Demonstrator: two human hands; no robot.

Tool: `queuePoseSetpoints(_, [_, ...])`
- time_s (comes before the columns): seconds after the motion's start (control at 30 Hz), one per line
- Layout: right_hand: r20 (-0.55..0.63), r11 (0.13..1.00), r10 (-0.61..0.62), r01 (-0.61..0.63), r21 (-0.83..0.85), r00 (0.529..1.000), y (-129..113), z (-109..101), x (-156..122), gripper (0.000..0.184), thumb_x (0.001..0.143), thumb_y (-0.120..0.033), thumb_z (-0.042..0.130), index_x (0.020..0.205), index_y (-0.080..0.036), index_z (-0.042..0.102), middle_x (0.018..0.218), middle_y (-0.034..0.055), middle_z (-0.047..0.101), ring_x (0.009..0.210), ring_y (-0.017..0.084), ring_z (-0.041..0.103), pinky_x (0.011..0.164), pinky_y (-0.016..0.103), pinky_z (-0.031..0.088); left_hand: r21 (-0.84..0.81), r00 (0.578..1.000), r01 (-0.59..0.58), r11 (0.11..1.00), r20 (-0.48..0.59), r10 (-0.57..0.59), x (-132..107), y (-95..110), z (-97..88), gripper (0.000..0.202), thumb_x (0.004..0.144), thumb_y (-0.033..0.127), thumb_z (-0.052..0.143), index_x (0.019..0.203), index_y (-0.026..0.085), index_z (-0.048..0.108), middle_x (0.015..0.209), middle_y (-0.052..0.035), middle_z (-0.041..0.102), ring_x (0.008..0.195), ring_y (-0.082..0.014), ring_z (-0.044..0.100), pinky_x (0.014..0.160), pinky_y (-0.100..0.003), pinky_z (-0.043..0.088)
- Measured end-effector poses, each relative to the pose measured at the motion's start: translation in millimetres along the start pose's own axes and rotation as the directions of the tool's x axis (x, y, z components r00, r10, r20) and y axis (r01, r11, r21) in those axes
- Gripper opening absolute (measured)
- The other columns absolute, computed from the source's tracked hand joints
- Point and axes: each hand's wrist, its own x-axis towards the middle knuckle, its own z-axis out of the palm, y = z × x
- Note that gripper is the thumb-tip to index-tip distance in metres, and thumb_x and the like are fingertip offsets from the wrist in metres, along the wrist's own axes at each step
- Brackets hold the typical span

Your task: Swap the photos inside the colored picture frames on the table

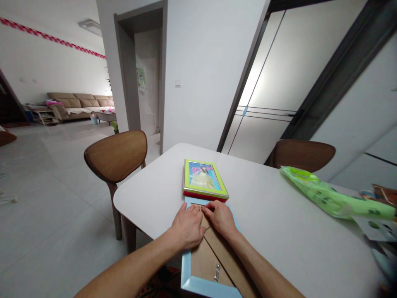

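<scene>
A light blue picture frame [186,269] lies face down at the table's near edge, its brown backing board [201,265] showing. Across the board runs a long brown strip, perhaps the stand, and a small metal piece [216,272] sits near the bottom. My left hand [189,225] rests flat on the board's upper left, fingers stretched out. Beside it, my right hand [221,218] pinches at the board's top edge; what is between its fingertips is too small to make out. Just beyond lies a yellow-green picture frame [206,192] with a picture in it, on top of something red.
The white table [257,198] carries a green plastic bag [338,200] and other items at the right. A wooden chair [118,155] stands at the left, another chair [304,154] at the far right side. Behind are a wall, a doorway and a sofa [80,103].
</scene>
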Motion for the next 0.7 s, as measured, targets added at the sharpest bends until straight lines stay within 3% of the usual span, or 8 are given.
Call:
queuePoseSetpoints(0.27, [0.007,0.994,0.101,-0.100,-0.032,0.995,-3.7,1.1,8.5,0.014,0.069,-0.028,0.051,0.062,-0.018,0.058,0.066,0.0027,0.062,0.061,0.013,0.053,0.054,0.023,0.031,0.024,1.000,-0.009,1.000,0.005,0.009,-1.4,-1.7,7.0,0.034,0.076,0.027,0.046,0.106,0.010,0.047,0.115,-0.0126,0.050,0.107,-0.0259,0.042,0.092,-0.039,0.028])
queuePoseSetpoints(0.5, [0.007,0.991,0.136,-0.136,-0.002,0.991,-5.9,2.3,13.3,0.009,0.066,-0.026,0.053,0.063,-0.018,0.057,0.065,0.0026,0.062,0.060,0.013,0.053,0.052,0.022,0.031,0.000,0.999,0.050,0.999,0.008,-0.050,-2.6,2.7,0.6,0.028,0.076,0.028,0.045,0.096,0.010,0.054,0.105,-0.0127,0.056,0.099,-0.0266,0.049,0.088,-0.040,0.032])
queuePoseSetpoints(0.6, [0.014,0.990,0.131,-0.131,0.043,0.991,-4.9,-3.7,13.3,0.013,0.066,-0.030,0.053,0.068,-0.018,0.059,0.067,0.0022,0.064,0.062,0.014,0.055,0.055,0.022,0.034,-0.038,0.996,0.087,0.995,0.015,-0.087,-0.4,0.6,-3.2,0.021,0.076,0.028,0.044,0.084,0.014,0.058,0.091,-0.0089,0.061,0.090,-0.0247,0.055,0.084,-0.037,0.037])
queuePoseSetpoints(0.7, [0.008,0.988,0.129,-0.129,0.086,0.992,4.9,-18.3,7.4,0.021,0.070,-0.035,0.048,0.076,-0.019,0.060,0.074,0.0020,0.065,0.068,0.014,0.058,0.059,0.021,0.038,-0.099,0.991,0.131,0.986,-0.018,-0.133,-7.2,-5.5,-3.8,0.020,0.077,0.023,0.042,0.089,0.017,0.057,0.102,-0.0063,0.058,0.096,-0.0209,0.052,0.087,-0.032,0.037])
